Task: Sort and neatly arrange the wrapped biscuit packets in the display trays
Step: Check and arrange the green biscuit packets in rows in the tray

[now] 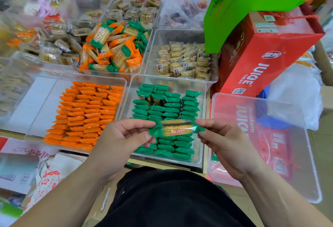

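Left hand [124, 136] and right hand [222, 137] pinch the ends of a green packet [177, 129] in a fingertip grip; lay it level, square to the rows in the tray [167, 162].

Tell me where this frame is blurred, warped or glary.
Head view: the upper-left trays smear into motion blur; the green packet pinched between left hand and right hand is slightly soft, while the orange rows are crisp; the wide lens bows the tray rims; light is even, with mild sheen on the clear tray at right.
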{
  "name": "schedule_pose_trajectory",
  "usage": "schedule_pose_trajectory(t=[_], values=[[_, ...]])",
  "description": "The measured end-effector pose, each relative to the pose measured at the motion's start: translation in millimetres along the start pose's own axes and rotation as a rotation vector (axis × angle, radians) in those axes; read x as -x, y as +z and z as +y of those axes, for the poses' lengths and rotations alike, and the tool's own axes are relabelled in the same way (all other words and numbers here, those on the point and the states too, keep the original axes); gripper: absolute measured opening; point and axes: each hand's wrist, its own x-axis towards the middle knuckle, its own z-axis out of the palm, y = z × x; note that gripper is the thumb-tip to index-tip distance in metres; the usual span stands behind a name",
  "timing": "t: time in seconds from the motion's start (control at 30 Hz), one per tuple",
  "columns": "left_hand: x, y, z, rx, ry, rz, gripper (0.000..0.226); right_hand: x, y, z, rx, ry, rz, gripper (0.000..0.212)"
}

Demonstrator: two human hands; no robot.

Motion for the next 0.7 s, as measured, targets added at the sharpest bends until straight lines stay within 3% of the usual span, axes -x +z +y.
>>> schedule_pose_trajectory(t=[0.07, 0.13, 0.23, 0.3, 0.37, 0.53, 0.7], values=[[0.2, 2.9, 2.5, -0.062, -0.008, 0.04, 0.02, -1.2, -2.6, 0.5, 0.078, 0.01, 0.014, 0.008], [-1.5, 3.3, 2.5, -0.022, -0.103, 0.049, 0.028, -2.1, -2.8, 2.2, 0.082, 0.083, -0.016, 0.022], [-5.7, 1.0, 3.9, 0.213, -0.301, -0.02, 0.023, -3.1, 4.8, 3.2, -0.176, 0.275, -0.065, 0.024], [-8.4, -0.6, 2.2, 0.256, -0.342, -0.045, 0.025, -3.4, 10.3, 5.1, -0.254, 0.327, -0.046, 0.025], [-11.2, -2.6, -0.6, 0.185, -0.321, -0.025, 0.031, -5.3, 9.8, 8.9, -0.219, 0.311, -0.027, 0.023], [-15.4, -0.4, -0.4, -0.199, -0.113, 0.082, 0.012, -12.6, 10.9, 9.1, 0.067, 0.168, 0.057, 0.01], [-31.5, 1.5, -8.5, -0.185, -0.104, 0.031, 0.017, -28.6, 13.1, 6.8, -0.112, 0.238, 0.119, 0.025]])
